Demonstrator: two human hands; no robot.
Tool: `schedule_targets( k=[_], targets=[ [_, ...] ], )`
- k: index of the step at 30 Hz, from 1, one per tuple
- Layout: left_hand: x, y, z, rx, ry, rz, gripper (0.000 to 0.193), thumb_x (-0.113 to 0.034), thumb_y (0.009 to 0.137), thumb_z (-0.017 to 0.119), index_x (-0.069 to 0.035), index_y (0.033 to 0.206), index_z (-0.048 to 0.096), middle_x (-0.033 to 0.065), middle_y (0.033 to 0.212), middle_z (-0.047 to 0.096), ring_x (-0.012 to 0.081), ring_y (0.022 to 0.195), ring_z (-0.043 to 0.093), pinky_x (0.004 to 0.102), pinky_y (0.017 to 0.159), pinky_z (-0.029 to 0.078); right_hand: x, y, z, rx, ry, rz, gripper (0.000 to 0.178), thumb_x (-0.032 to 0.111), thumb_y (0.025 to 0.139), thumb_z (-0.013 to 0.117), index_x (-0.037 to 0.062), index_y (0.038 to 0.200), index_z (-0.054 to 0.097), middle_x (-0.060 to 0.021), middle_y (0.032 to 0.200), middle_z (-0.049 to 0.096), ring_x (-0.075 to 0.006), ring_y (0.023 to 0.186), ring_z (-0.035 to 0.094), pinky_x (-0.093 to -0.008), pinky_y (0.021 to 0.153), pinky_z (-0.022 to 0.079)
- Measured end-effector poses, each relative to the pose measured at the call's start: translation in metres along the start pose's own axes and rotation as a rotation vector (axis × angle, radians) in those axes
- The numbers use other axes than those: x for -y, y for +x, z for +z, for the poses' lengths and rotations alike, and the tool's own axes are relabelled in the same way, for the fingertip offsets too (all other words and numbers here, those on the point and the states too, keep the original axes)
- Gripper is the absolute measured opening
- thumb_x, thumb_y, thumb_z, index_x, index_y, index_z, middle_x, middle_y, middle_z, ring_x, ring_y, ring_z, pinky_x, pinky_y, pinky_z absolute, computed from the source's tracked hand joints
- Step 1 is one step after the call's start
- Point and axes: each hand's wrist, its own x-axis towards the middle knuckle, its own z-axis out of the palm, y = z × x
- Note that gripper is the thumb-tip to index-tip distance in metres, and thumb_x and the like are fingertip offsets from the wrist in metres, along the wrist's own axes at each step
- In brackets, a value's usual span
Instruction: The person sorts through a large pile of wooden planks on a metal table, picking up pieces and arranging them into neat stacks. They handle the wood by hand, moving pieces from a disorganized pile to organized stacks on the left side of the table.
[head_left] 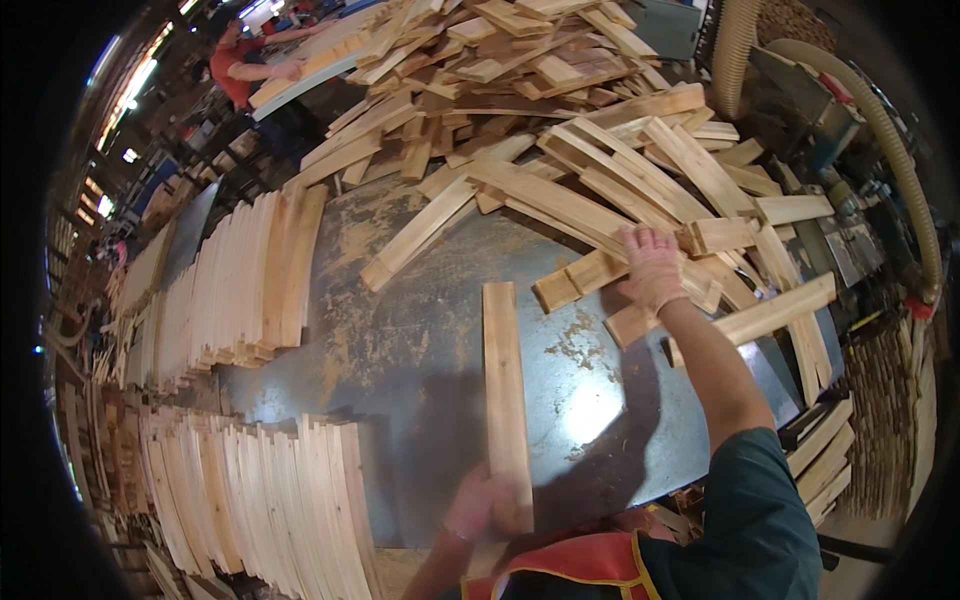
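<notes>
A long pale wooden board (504, 380) lies lengthwise in front of me on the dark metal tabletop (420, 300). My left hand (485, 505), smeared by motion, is closed on its near end, which is blurred too. Further right, my right hand (655, 270) reaches into a loose heap of boards. Its fingers bend over the near end of another wooden board (560, 205), with the thumb set apart on the near side. Short board pieces (580, 280) lie beside and under that hand, crossing at several angles.
Two rows of boards on edge, a far row (240, 280) and a near row (260, 500), stand at the left. A big board pile (520, 60) rises at the back. A co-worker in red (235, 65) handles boards far left. Ribbed hoses (737, 60) and machinery line the right.
</notes>
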Motion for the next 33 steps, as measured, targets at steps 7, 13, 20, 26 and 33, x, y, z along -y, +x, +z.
schedule_targets(
  k=[7, 13, 20, 26, 33],
  targets=[
    [0.019, -0.047, -0.036, -0.223, 0.03, 0.184, 0.028, -0.016, 0.098, 0.068, 0.0, 0.121, 0.071, 0.0077, 0.1, 0.074, 0.0213, 0.087, 0.071, 0.0361, 0.078, 0.058, -0.001, 0.037, 0.007, 0.341, 0.08, 0.134, 0.102, 0.032, 0.073, 0.088, 0.0202, 0.161, 0.039, -0.0187, 0.148, 0.057, -0.0406, 0.129, 0.061, -0.0503, 0.111, 0.045],
    [0.054, -0.106, -0.103, -0.825, 1.029, 0.223, 0.021, -0.017, 0.087, 0.07, -0.005, 0.104, 0.076, 0.012, 0.106, 0.072, 0.0282, 0.11, 0.067, 0.0411, 0.098, 0.054, 0.127, -0.117, -0.075, 0.578, 0.938, 0.163, 0.111, 0.028, 0.069, 0.084, -0.0012, 0.162, 0.031, -0.031, 0.112, 0.073, -0.0387, 0.099, 0.075, -0.0447, 0.088, 0.062],
    [0.116, -0.18, -0.223, -1.191, 1.682, 0.597, 0.05, -0.037, 0.091, 0.069, -0.007, 0.131, 0.067, 0.0168, 0.137, 0.06, 0.0445, 0.13, 0.054, 0.0594, 0.111, 0.044, 0.234, -0.274, -0.03, 0.487, 0.535, 0.017, 0.09, 0.045, 0.077, 0.08, 0.0198, 0.158, 0.047, -0.0198, 0.128, 0.067, -0.0408, 0.123, 0.062, -0.0519, 0.106, 0.05],
    [0.161, -0.174, -0.274, -1.347, 1.668, 0.66, 0.074, -0.041, 0.085, 0.077, -0.006, 0.146, 0.056, 0.0202, 0.149, 0.052, 0.0447, 0.138, 0.049, 0.0591, 0.115, 0.04, 0.252, -0.309, -0.064, 0.389, 0.599, -0.129, 0.08, 0.045, 0.076, 0.081, 0.0151, 0.147, 0.059, -0.0185, 0.125, 0.07, -0.0403, 0.116, 0.066, -0.0507, 0.103, 0.051],
    [0.118, -0.168, -0.223, -0.876, 1.721, 0.876, 0.074, -0.052, 0.09, 0.072, -0.012, 0.15, 0.055, 0.0162, 0.148, 0.057, 0.0339, 0.137, 0.055, 0.0542, 0.11, 0.047, 0.27, -0.24, -0.117, 0.129, 1.304, 0.248, 0.073, 0.03, 0.083, 0.082, 0.0081, 0.148, 0.062, -0.0198, 0.124, 0.075, -0.0272, 0.113, 0.073, -0.0398, 0.095, 0.057]
  ],
)
